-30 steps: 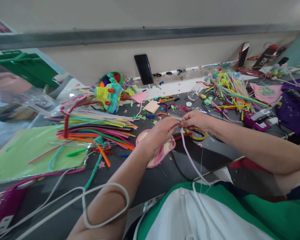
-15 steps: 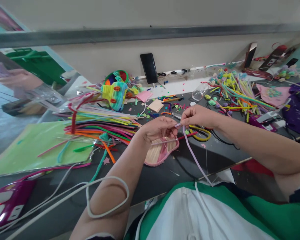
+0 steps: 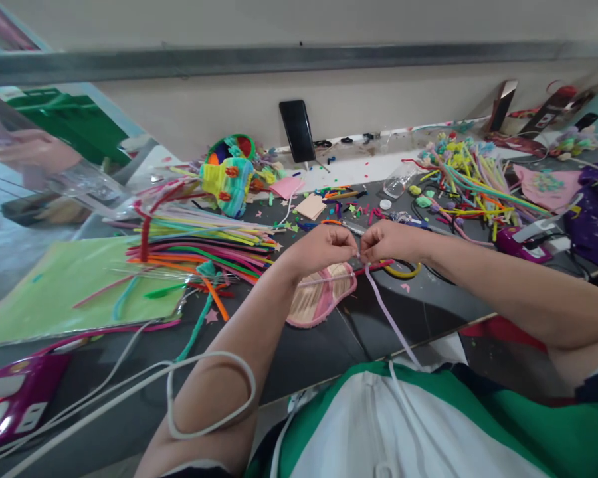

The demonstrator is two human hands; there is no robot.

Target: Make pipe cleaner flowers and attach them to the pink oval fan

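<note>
My left hand (image 3: 326, 249) and my right hand (image 3: 391, 242) meet over the dark table, fingertips almost touching. Both pinch a thin lilac pipe cleaner (image 3: 389, 315). One length of it hangs from my right fingers down toward my lap. The end between my fingertips is mostly hidden. Below my left hand lies a pink and cream striped flat piece (image 3: 323, 299) with a fuzzy pink edge, a thin stick across it. A red pipe cleaner (image 3: 379, 265) and yellow-handled scissors (image 3: 403, 270) lie just under my right hand.
Bundled coloured pipe cleaners (image 3: 214, 239) lie left, near a green sheet (image 3: 80, 285). A white cord (image 3: 209, 355) loops over my left forearm. A phone (image 3: 298, 131) leans on the wall. More pipe cleaners (image 3: 473, 179) are heaped right. Another person's hand (image 3: 40, 156) shows far left.
My hands have drawn closer together, both fingertips now pinching at nearly the same spot on the lilac pipe cleaner. My left wrist has turned, bringing the back of the hand up.
</note>
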